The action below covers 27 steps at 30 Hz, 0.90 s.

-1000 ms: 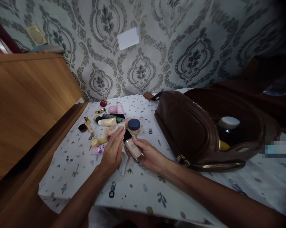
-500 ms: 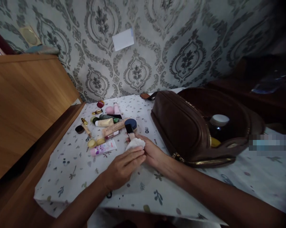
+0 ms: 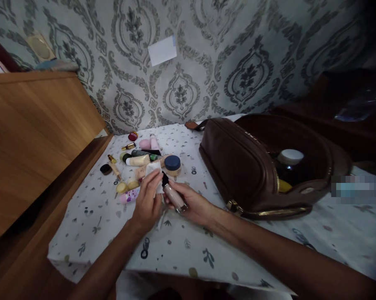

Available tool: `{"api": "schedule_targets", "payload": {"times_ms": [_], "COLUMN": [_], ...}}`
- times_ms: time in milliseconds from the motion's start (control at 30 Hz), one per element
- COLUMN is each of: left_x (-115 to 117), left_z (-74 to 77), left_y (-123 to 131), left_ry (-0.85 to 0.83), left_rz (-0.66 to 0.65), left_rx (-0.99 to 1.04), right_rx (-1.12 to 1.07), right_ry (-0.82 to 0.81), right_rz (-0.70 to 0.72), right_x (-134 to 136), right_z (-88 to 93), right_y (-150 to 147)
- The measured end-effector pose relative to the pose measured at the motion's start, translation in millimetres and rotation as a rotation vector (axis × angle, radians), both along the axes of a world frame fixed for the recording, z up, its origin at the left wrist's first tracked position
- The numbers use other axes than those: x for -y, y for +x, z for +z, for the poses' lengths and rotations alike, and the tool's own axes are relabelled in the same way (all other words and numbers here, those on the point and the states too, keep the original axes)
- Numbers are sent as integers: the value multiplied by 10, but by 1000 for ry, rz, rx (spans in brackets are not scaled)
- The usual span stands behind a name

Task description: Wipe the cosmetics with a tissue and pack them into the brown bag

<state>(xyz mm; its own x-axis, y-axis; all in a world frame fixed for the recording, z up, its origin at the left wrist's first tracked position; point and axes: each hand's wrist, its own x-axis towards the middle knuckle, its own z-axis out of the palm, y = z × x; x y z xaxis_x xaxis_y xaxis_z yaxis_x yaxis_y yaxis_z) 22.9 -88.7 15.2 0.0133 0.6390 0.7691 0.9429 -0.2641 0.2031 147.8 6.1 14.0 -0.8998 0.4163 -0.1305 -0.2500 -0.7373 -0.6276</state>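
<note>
Leaf-print tablecloth (image 3: 97, 200), patterned wallpaper (image 3: 200, 46) behind; bottle (image 3: 174, 198) held above the cloth.
We find the right hand (image 3: 196, 203) clamped on the tilted bottle; the left hand (image 3: 146, 205) pinches a white wipe (image 3: 153, 167) beside the black cap (image 3: 165, 179). We judge that a slackened grip, or the wipe pushing too hard, could let the bottle drop and strike the blue-lidded jar (image 3: 172, 163) just beyond.

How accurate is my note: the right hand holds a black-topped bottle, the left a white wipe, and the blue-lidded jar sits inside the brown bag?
One slip: in the head view the blue-lidded jar stands on the tablecloth, outside the brown bag. The right hand does hold the bottle, the left hand the wipe.
</note>
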Motion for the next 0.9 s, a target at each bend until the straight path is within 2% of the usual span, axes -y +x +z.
{"api": "schedule_targets", "payload": {"times_ms": [100, 433, 600, 700, 900], "left_x": [-3, -10, 8, 37, 81], "left_z": [-3, 44, 36, 53, 177], "left_y": [-6, 70, 84, 125, 272], "left_ry": [-2, 59, 49, -17, -142], "left_rz": [52, 85, 80, -20, -403], "left_rx": [17, 89, 98, 101, 38], "right_rx": [-29, 36, 15, -6, 59], "right_ry": [9, -109, -68, -65, -111], "right_rz": [-3, -41, -21, -40, -100], "right_x": [7, 14, 16, 0, -62], "right_z": [-13, -28, -26, -33, -78], "right_y": [-11, -19, -17, -23, -39]}}
